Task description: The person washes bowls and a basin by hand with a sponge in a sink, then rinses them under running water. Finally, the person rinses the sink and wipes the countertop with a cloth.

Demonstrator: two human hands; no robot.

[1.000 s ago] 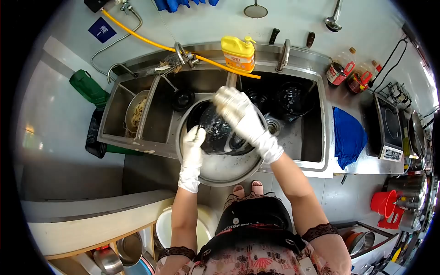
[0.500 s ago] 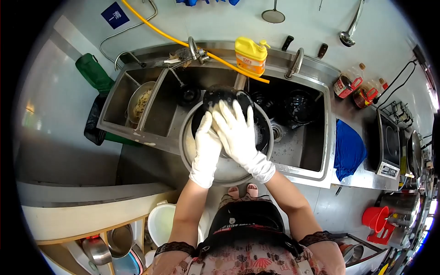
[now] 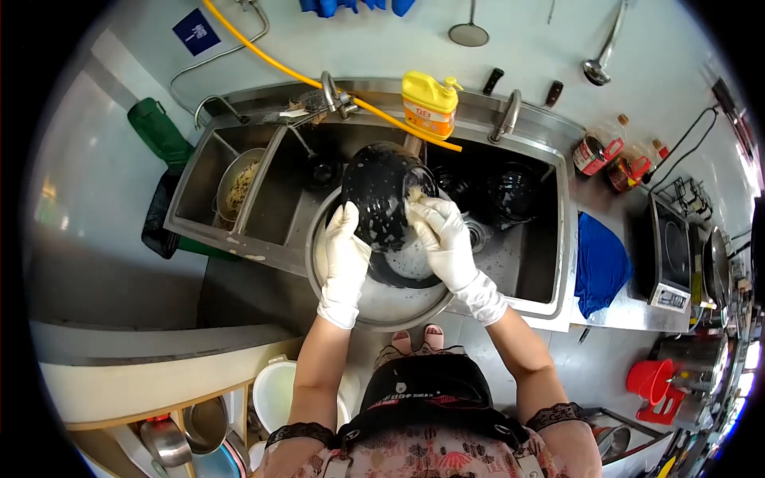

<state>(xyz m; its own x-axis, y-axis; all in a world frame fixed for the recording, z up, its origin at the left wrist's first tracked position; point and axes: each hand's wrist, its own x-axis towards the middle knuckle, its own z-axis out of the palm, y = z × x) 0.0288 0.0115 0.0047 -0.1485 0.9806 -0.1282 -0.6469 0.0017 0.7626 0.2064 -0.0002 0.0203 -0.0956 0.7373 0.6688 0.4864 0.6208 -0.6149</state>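
Note:
A black bowl [image 3: 379,195], spotted with suds, is held tilted over a wide metal basin [image 3: 313,263]. My left hand [image 3: 345,247], in a white glove, grips the bowl's left side with the thumb up along it. My gloved right hand [image 3: 445,239] is closed at the bowl's right rim, its fingers round a small tan wad [image 3: 414,193] pressed to the bowl; whether this is a sponge or a cloth I cannot make out. Beneath the bowl, soapy water [image 3: 410,261] and another dark rounded dish show in the basin.
More black bowls [image 3: 512,191] lie in the right sink. A yellow detergent jug [image 3: 429,106] stands on the sink ledge beside a yellow hose [image 3: 382,115]. In the left sink sits a strainer with food scraps [image 3: 241,185]. A blue cloth [image 3: 603,263] lies to the right.
The black bowl has been turned and tilted, showing its sudsy outside. My hands have parted: the left moved to its left side, the right to its right rim.

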